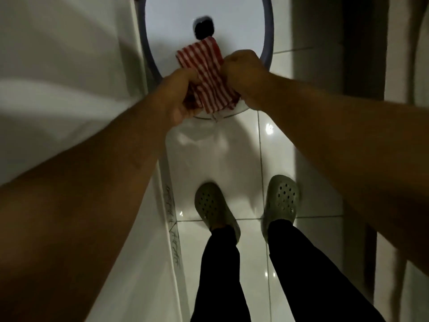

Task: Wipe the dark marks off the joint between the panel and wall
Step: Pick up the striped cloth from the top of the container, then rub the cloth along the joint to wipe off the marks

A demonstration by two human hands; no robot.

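The person stands on a glossy white tiled floor (299, 159) and looks straight down. Both bare forearms reach forward over a white basin (176, 26) with a blue-grey rim; a dark drain opening (203, 29) shows near its middle.

The left hand (183, 98) is closed in a fist around the near-left part of a red-and-white striped cloth (206, 75). The right hand (241, 66) is closed in a fist around the right side of the same cloth. The two fists sit close together, with the cloth bunched and stretched between them. The far corner of the cloth lies spread over the inside of the basin, just short of the drain opening. The near end hangs below the fists, over the near rim of the basin.

A white panel (144, 263) runs along the left edge of the floor. Dark marks (173, 228) run in a thin line along the joint where this panel meets the floor tiles, beside the left shoe. The cloth is well apart from these marks and does not touch them.

Two grey-green perforated clogs (282, 198) stand on the floor tiles near the middle, toes pointing toward the basin. Dark trousers (218, 275) cover both legs. The picture is dim and slightly blurred, so finger positions under the cloth cannot be told.
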